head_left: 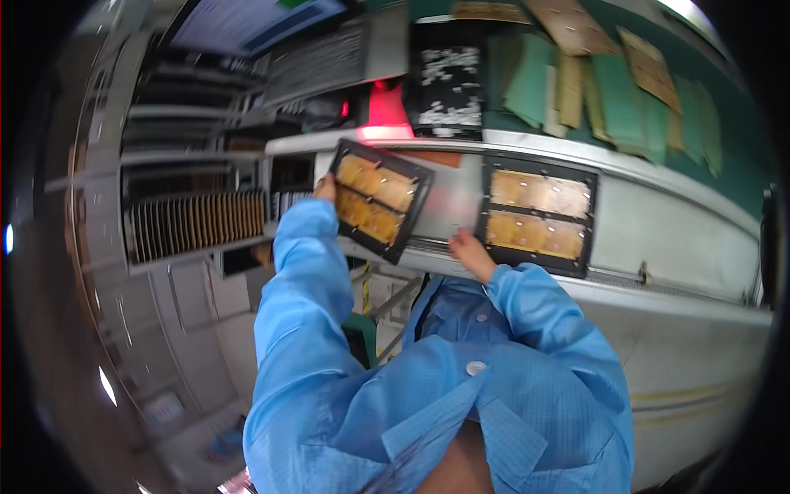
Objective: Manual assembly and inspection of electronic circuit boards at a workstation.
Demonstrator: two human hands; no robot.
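Clasping a tilted black rectangular frame with 2 rows of glossy amber panels (380, 200) over the pale desk (675, 235), the left hand (327, 188) has its grip clamped on the left edge, fingers partly hidden. The right hand (471, 252) is just beside a similar black frame (539, 217) on the desk; I cannot tell whether its grip is together. The cut-off bluish screen (251, 25) shows only blurred writing.

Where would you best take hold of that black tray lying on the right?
Probably grip the black tray by its left and right rims, one hand each, coming from the wearer's side. It seems to lie flat, and the yellow panels fill most of its middle, leaving the plain border to hold. The right hand is near its left rim.
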